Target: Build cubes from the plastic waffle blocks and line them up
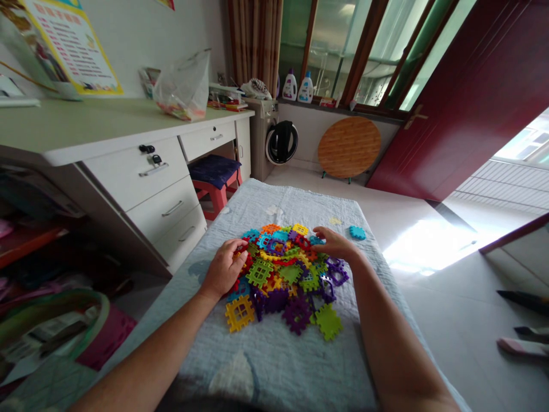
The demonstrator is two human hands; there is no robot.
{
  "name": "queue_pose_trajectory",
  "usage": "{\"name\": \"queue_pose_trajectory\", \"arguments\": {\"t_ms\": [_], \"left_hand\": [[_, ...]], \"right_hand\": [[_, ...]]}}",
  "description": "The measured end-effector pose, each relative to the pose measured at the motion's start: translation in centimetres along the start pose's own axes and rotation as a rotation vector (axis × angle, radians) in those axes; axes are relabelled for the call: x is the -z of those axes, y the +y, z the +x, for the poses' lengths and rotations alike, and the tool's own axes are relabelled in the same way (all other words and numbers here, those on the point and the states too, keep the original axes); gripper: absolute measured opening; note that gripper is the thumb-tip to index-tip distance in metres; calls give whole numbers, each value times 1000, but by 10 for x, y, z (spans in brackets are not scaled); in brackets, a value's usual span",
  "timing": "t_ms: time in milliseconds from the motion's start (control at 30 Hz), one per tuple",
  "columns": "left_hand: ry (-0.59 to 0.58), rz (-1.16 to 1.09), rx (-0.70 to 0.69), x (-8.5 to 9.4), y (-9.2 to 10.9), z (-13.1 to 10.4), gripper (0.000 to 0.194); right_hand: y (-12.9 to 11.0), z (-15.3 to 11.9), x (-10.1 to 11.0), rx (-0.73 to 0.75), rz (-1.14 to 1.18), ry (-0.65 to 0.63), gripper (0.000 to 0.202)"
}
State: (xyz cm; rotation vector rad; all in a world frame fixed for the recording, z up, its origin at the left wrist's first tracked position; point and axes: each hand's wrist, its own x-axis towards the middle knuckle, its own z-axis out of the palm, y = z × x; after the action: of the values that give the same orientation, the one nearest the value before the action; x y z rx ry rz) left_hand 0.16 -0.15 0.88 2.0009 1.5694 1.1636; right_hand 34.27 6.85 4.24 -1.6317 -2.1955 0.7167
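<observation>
A heap of colourful plastic interlocking building tiles (291, 273) lies on a cloth-covered table. My left hand (226, 265) rests against the heap's left side, thumb and fingers apart, close to red tiles. Over the upper right side is my right hand (337, 244), its fingers curved and apart around a blue tile (316, 240); whether they touch it is unclear. At the near edge lie a yellow window-like tile (239, 313), a purple tile (297, 314) and a lime-green tile (328, 321). One blue tile (357, 232) lies apart, to the right of the heap.
The pale blue patterned cloth (274, 200) covers the table. To the left stands a white desk with drawers (158, 189), with a red stool (217, 177) beside it. A washing machine (263, 137), a round wooden tabletop (349, 147) and a red door (450, 103) are farther back.
</observation>
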Motion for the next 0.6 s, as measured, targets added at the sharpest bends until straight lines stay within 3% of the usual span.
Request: {"name": "queue_pose_trajectory", "arguments": {"t_ms": [267,600], "left_hand": [[-2,3,-4,0,-1,0,28],[-6,-4,2,0,1,0,29]], "right_hand": [[1,3,-1,-40,5,4,39],[4,2,0,-55,73,-1,46]]}}
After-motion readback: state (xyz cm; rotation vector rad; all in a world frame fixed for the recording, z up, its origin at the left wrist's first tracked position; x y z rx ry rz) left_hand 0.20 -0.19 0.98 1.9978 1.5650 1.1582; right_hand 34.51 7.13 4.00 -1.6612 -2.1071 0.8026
